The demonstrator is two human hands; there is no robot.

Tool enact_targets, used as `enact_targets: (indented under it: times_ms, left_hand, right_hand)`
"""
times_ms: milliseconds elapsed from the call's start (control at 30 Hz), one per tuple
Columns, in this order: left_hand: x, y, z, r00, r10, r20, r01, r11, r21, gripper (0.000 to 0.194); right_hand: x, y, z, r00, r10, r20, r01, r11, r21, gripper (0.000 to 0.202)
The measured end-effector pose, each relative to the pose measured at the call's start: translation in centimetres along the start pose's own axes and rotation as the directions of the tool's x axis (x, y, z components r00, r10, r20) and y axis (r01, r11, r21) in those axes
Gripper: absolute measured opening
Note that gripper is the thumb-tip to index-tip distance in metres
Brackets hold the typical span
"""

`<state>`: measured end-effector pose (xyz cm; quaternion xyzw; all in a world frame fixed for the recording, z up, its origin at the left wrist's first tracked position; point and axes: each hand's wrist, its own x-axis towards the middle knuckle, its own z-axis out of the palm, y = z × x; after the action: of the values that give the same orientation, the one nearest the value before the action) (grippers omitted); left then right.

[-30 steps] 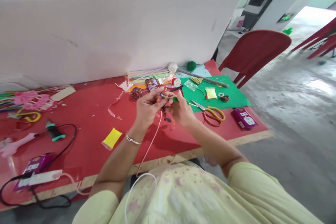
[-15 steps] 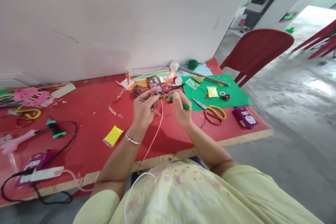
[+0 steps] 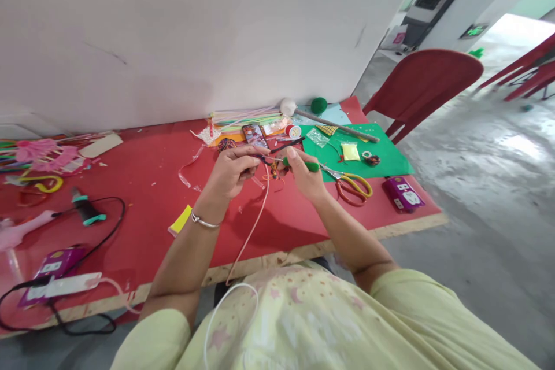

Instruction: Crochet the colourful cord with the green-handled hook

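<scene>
My right hand (image 3: 306, 176) is wrapped round the green handle of a crochet hook (image 3: 311, 166), whose thin metal shaft points left toward the other hand. Multicoloured yarn (image 3: 274, 171) hangs between my hands, partly covered by my right fingers. My left hand (image 3: 230, 172) pinches dark yarn at the hook's tip, thumb against fingers. Just behind this hand lies a ball of multicoloured yarn (image 3: 226, 144), and beside the ball a phone (image 3: 255, 135) with its screen lit. A pale cable (image 3: 254, 225) runs from near the phone down over the table edge.
Scissors (image 3: 353, 186) lie right of my hands, by a green sheet (image 3: 390, 156). A purple box (image 3: 402, 194) sits near the right edge. At left are a pink glue gun (image 3: 28, 231) and a black-and-teal tool (image 3: 88, 208). A white board (image 3: 195, 46) stands behind.
My left hand has shifted slightly left and flattened, with its forearm now over part of the yellow packet. The hook's shaft shows more between my hands, and the yarn hangs lower.
</scene>
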<state>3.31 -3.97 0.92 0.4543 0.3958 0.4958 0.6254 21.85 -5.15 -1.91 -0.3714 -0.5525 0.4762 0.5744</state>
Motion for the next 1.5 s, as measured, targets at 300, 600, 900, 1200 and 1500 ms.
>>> enact_targets:
  times_ms: [300,600,900,1200,1500]
  left_hand:
    - [0.2,-0.8,-0.6,0.989,0.061,0.136,-0.069,0.996,0.054,0.040]
    - [-0.3,-0.1,-0.6,0.982,0.163,0.100,-0.185,0.938,0.293,0.061]
    - [-0.7,-0.2,-0.7,0.977,0.212,0.033,-0.210,0.912,0.351,0.064]
    - [-1.0,-0.8,-0.3,0.974,0.223,0.043,-0.223,0.900,0.376,0.066]
    - [-1.3,-0.9,0.7,0.964,0.266,-0.031,-0.243,0.916,0.318,0.067]
  right_hand:
    - [0.1,0.4,-0.1,1.000,0.024,-0.006,-0.023,0.999,0.040,0.051]
    - [0.0,0.6,0.1,0.999,0.003,0.035,-0.004,0.999,0.034,0.048]
    - [-0.1,1.9,1.2,0.997,-0.033,-0.073,0.040,0.994,0.100,0.048]
    - [-0.5,2.8,0.7,0.990,-0.120,-0.068,0.127,0.986,0.104,0.057]
    - [-0.1,2.8,1.1,0.887,-0.444,-0.127,0.376,0.855,-0.358,0.039]
